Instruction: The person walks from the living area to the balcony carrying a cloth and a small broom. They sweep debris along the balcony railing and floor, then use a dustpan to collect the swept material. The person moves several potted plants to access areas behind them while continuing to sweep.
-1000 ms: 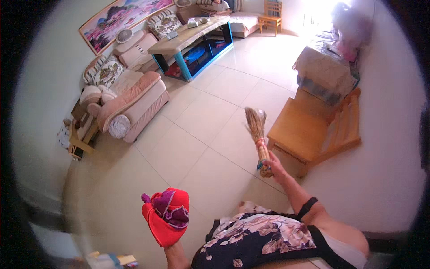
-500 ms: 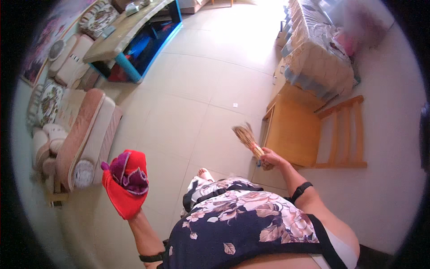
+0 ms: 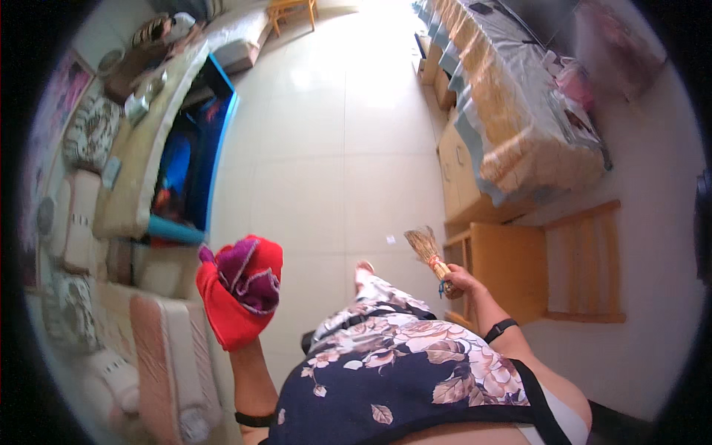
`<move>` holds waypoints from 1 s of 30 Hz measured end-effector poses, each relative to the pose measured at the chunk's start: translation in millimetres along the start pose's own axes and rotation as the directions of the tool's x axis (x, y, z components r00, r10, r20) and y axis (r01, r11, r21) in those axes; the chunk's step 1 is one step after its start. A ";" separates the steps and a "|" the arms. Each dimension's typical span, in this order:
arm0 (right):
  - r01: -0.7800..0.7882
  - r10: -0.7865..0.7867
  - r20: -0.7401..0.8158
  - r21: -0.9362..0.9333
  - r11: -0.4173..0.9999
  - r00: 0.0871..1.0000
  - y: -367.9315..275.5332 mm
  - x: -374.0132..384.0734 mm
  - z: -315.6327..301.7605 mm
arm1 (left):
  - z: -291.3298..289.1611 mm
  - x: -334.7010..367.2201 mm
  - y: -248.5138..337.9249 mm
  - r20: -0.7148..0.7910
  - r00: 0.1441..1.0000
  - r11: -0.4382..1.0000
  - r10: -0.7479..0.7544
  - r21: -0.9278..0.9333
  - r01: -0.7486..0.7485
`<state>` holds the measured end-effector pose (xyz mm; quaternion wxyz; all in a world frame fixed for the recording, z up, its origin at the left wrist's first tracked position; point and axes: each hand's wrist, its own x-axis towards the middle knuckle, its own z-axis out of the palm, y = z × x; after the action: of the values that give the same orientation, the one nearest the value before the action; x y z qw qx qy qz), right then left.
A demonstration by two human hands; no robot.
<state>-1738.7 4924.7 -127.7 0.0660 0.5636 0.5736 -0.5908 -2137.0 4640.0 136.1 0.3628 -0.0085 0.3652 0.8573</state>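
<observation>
In my right hand [image 3: 463, 279], the fingers are wrapped round the bound handle of a short straw hand broom [image 3: 426, 249]. Its bristles point up and to the left, just beside a wooden chair. My left hand is hidden beneath a bright red cloth [image 3: 236, 320] that it holds up at the left. A crumpled purple cloth [image 3: 259, 288] with a pale stitched edge lies on the red one, in its folds. A small white scrap [image 3: 391, 239] lies on the tiled floor [image 3: 297, 185], left of the broom's tip.
Right of my right hand stands the wooden chair [image 3: 508, 271]. Beyond it is a cloth-covered cabinet [image 3: 512, 159]. Along the left are a long table with a blue frame [image 3: 211, 170] and a cushioned sofa [image 3: 152, 356]. A wooden stool [image 3: 293, 13] stands far ahead.
I have stepped forward and turned slightly: the furniture and the white scrap now appear nearer. Both hands keep their hold, and the red cloth sits a little further right in view.
</observation>
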 end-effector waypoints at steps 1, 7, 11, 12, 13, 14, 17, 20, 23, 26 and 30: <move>0.023 -0.023 0.028 -0.003 1.000 0.999 -34.0 20.0 -1.7 | 4.3 25.2 9.5 0.008 0.998 0.995 0.069 0.066 -0.069; 0.293 -0.298 0.043 -0.356 0.887 0.954 -240.9 115.3 10.3 | 25.1 150.3 53.2 -0.059 0.986 0.986 0.156 -0.050 -0.159; 0.355 -0.418 0.024 -0.575 0.737 0.908 -342.4 194.7 26.1 | 46.1 274.5 63.2 -0.209 0.969 0.983 0.133 0.151 -0.103; 0.367 -0.396 0.055 -0.510 0.778 0.917 -357.9 216.0 25.2 | 53.2 312.0 64.9 -0.285 0.958 0.997 0.044 0.074 -0.024; 0.334 -0.355 0.044 -0.463 0.821 0.934 -370.2 237.5 27.0 | 61.7 350.8 67.2 -0.260 0.965 0.992 -0.043 0.103 0.072; 0.236 -0.233 0.061 -0.438 0.867 0.971 -378.3 258.0 21.7 | 71.3 390.1 70.0 -0.207 0.974 0.986 -0.089 0.118 0.116; 0.042 -0.053 -0.039 -0.247 0.968 0.998 -389.8 314.1 2.6 | 105.8 506.8 82.9 -0.026 0.993 0.986 -0.116 0.115 0.118; -0.242 0.242 -0.013 0.010 0.970 0.970 -396.5 366.9 -34.3 | 155.2 628.2 96.1 0.527 0.714 0.757 -0.461 -0.187 0.627; -0.144 0.112 -0.215 -0.143 0.979 0.970 -408.9 429.3 -77.2 | 220.0 756.0 83.5 0.671 0.490 0.487 -0.557 -0.214 0.847; -0.309 0.318 -0.261 0.076 0.948 0.911 -441.6 513.3 -118.0 | 282.5 864.9 44.4 0.640 0.315 0.483 -0.701 0.101 0.870; -0.290 0.278 -0.210 -0.028 0.956 0.937 -535.8 624.0 -173.6 | 366.1 976.5 -11.8 0.735 0.574 0.802 -0.360 0.558 -0.211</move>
<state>-2246.5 5588.6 -216.3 0.1080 0.6959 0.5068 -0.4971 -2757.2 5478.5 124.1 0.5103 0.4831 0.4031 0.5863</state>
